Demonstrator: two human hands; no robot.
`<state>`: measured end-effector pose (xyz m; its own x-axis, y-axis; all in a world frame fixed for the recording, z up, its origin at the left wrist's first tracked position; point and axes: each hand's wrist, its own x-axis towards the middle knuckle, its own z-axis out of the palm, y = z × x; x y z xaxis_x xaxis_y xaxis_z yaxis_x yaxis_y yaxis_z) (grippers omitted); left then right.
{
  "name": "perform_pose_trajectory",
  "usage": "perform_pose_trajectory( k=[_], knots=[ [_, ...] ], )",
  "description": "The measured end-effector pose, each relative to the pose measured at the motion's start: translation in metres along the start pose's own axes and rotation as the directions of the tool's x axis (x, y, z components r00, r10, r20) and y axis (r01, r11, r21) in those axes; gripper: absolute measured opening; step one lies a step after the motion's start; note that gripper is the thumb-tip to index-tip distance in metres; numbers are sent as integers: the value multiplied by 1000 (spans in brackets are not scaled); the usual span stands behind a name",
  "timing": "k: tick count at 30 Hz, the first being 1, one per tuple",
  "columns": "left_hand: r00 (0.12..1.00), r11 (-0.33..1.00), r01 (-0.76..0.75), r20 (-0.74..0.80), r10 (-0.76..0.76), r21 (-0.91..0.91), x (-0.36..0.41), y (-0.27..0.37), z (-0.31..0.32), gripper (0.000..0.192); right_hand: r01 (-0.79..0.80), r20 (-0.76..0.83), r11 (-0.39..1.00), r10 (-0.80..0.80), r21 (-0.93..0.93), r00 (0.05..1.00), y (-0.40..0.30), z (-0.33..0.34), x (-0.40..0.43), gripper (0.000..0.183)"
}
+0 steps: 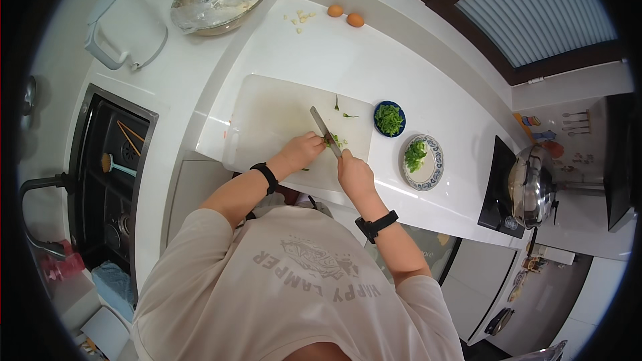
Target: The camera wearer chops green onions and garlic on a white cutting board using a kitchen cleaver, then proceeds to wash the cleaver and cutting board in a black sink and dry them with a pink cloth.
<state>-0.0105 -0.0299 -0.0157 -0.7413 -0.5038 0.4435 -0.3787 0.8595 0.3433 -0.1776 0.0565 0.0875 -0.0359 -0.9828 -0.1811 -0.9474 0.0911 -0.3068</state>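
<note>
My right hand (355, 175) grips the handle of a kitchen knife (319, 120), whose blade slants to the far left across a white cutting board (271, 110). Close against the blade, my left hand (303, 151) has its fingers curled and pressed on a green vegetable (328, 141), mostly hidden by the fingertips and knife. Small cut green pieces (344, 142) lie just right of the blade. Two green stem ends (349, 116) rest near the board's far right edge.
Right of the board stand a dark blue bowl (375, 119) of chopped greens and a patterned plate (437, 173) with chopped scallions. Garlic cloves (302, 18) and two eggs (355, 20) lie farther back. A metal bowl (220, 25), pitcher (135, 30) and black sink (105, 115) are left; a lidded pan (532, 185) right.
</note>
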Motion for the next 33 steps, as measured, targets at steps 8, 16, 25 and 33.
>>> perform_pose_trajectory(
  k=[8,16,25,33],
  knots=[
    [999,997,42,-24,-44,-59,4,2,-4,16,-26,-52,999,28,35,998,9,29,4,18],
    [970,959,154,-147,-192,-238,3,3,-3,6,47,-48,999,-47,-5,998,-9,-6,21,17],
    [979,990,103,-165,-117,-94,-1,1,0,6,-11,-24,1000,12,16,1000,-1,18,1,18],
    [998,999,-42,-46,44,29,-3,0,-10,12,64,-101,997,-60,33,993,-7,24,26,17]
  ],
)
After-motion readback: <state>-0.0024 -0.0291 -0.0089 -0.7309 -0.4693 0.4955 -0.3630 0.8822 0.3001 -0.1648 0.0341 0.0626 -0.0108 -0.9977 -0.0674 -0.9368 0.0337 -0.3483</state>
